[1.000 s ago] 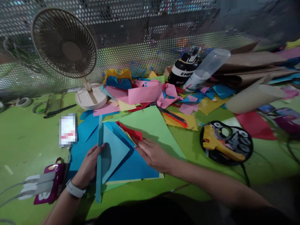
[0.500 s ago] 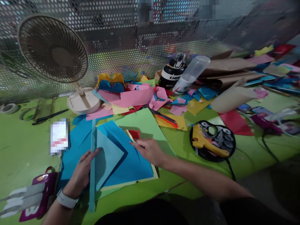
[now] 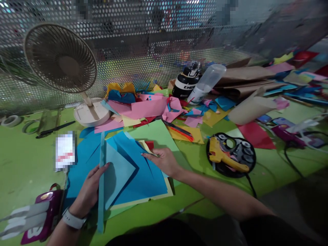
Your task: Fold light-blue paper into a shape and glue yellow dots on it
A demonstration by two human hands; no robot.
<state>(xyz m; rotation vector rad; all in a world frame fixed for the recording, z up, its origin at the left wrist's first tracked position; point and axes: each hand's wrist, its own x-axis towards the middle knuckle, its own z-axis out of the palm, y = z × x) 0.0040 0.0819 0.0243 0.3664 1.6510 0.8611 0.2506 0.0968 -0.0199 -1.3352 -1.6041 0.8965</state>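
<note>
My left hand (image 3: 89, 189) holds a long light-blue paper strip (image 3: 101, 184) upright against a folded light-blue paper triangle (image 3: 118, 172). Both lie on a larger blue sheet (image 3: 146, 177) stacked over pale yellow and green sheets. My right hand (image 3: 164, 160) pinches the right edge of the blue sheet, lifting it slightly, with a pale yellow sheet edge (image 3: 148, 148) and a red scrap (image 3: 150, 144) just above my fingers. A watch sits on my left wrist (image 3: 73, 218).
A desk fan (image 3: 63, 65) stands at the back left before a perforated metal screen. Several coloured paper scraps (image 3: 148, 106) pile in the middle. A yellow glue gun (image 3: 225, 159) rests on a black dish. Bottles (image 3: 200, 82), paper rolls (image 3: 251, 107), tape rolls (image 3: 11, 120), purple devices (image 3: 43, 215).
My right hand has gone from flat on the blue sheet to pinching and lifting its right edge. The view shifted slightly right. My left hand keeps its hold on the strip.
</note>
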